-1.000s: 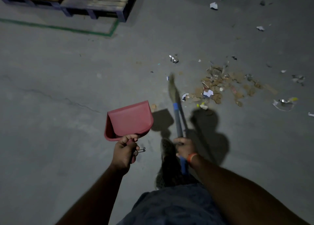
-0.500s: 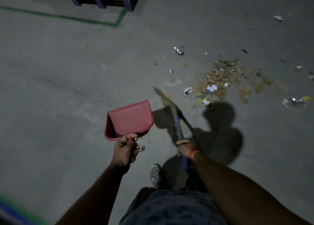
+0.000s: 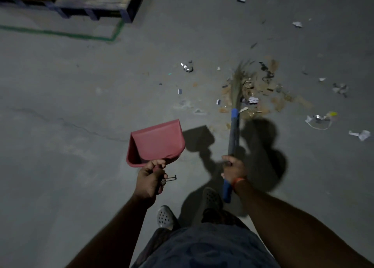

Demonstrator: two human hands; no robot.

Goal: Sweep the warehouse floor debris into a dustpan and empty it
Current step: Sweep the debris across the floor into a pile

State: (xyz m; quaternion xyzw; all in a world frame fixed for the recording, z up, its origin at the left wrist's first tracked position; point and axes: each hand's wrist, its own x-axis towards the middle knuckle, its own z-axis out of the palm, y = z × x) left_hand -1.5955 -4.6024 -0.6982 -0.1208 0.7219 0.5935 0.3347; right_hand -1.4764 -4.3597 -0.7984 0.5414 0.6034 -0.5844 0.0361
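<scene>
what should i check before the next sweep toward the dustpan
1. Left hand grips the red dustpan handle: ok.
2. Right hand grips the broom handle: ok.
3. Broom bristles on the debris pile: ok.
4. Dustpan lip down on the floor beside the pile: not ok, it is held up, well left of the pile.
5. Dustpan empty: cannot tell, its inside is hidden.
6. Strays gathered: not ok, crumpled paper and plastic wrapper lie apart to the right.

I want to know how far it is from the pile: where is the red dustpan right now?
The dustpan is in the left hand, centre-left in the head view, off the floor, left of the broom.
</scene>
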